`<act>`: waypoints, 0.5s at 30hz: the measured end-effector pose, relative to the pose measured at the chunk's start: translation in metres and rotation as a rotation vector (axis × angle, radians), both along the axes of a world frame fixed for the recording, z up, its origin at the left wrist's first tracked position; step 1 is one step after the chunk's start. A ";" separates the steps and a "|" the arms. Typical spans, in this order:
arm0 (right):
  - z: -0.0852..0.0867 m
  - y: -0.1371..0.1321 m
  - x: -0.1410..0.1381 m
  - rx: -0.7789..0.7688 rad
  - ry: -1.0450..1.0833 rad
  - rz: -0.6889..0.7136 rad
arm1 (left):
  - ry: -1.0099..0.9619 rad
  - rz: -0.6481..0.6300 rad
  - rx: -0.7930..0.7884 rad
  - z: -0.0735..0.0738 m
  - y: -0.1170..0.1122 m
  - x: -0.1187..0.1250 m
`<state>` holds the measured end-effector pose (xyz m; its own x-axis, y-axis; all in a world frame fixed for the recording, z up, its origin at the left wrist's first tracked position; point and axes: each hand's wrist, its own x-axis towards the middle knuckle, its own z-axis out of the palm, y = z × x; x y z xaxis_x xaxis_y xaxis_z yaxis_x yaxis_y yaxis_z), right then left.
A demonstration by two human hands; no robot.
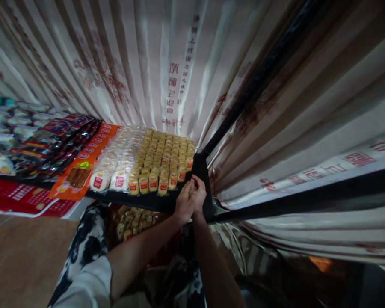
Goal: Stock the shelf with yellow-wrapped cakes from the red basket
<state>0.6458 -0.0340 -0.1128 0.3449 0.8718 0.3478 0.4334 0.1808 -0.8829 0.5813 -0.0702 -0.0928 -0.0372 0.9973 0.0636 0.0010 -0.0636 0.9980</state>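
Observation:
My left hand (184, 202) and my right hand (199, 196) press against each other over the right end of a black shelf (205, 171). The fingers of both are curled inward, and whatever lies between them, if anything, is hidden. Just beyond and to the left stand small wrapped yellow cakes (162, 164) with red labels, set in tight rows. The nearest ones sit close to my fingertips. White round wrapped cakes (120, 179) stand in rows to the left of the yellow ones.
Farther left lie an orange snack bag (78, 175), dark snack packets (56, 141) and white packaged goods (24, 124). Below the shelf, more wrapped yellow pieces (137, 220) fill a container. Pale printed curtains (147, 64) hang behind, with a dark pole (244, 94) at the corner.

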 end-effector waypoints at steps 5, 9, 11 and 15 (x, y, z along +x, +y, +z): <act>0.002 -0.071 -0.030 0.032 0.007 0.120 | 0.072 -0.037 0.112 -0.004 -0.078 -0.047; -0.018 -0.120 -0.065 -0.056 0.049 0.329 | 0.139 -0.052 0.001 -0.022 -0.131 -0.092; -0.034 -0.134 -0.087 -0.152 0.034 0.427 | 0.156 0.053 -0.130 -0.042 -0.146 -0.116; -0.078 -0.145 -0.133 -0.442 -0.011 0.493 | 0.455 0.320 -0.430 -0.085 -0.146 -0.164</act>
<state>0.5133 -0.1786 -0.1912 -0.1329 0.9880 -0.0782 0.4020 -0.0183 -0.9154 0.4175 -0.2157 -0.1775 -0.3965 0.8820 -0.2547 0.3775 0.4095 0.8305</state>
